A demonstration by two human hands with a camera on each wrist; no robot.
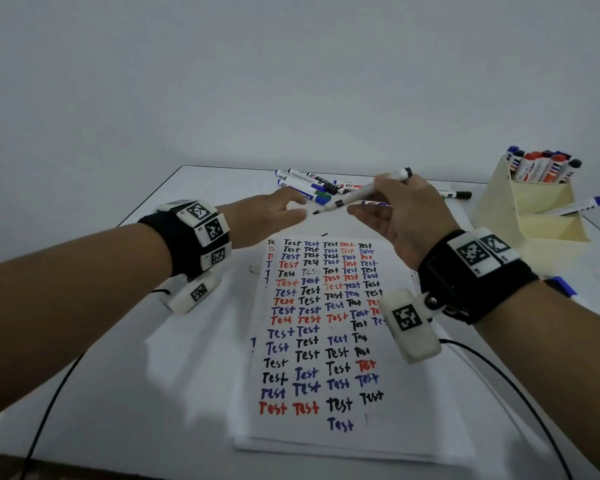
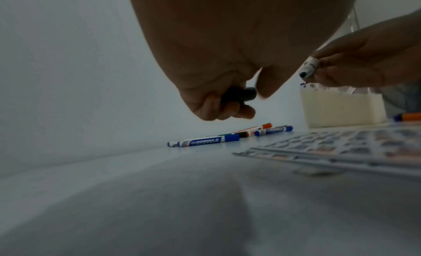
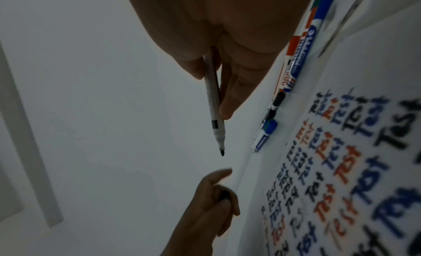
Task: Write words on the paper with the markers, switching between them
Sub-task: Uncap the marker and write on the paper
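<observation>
A sheet of paper (image 1: 326, 434) covered with "Test" in black, blue and red lies in the middle of the white table. Above its far edge my right hand (image 1: 400, 216) holds an uncapped black marker (image 1: 364, 192), its black tip pointing left toward my left hand (image 1: 274, 213). In the right wrist view the marker (image 3: 213, 98) runs down between thumb and fingers, tip bare. My left hand (image 2: 218, 105) pinches the marker's black cap (image 2: 239, 95) in curled fingers, a short gap from the tip.
Several loose markers (image 1: 312, 187) lie on the table behind the hands. A cream holder (image 1: 534, 216) with several markers stands at the right. One blue-capped marker (image 1: 561, 285) lies by my right wrist. Black cables trail off both wrists toward the near edge.
</observation>
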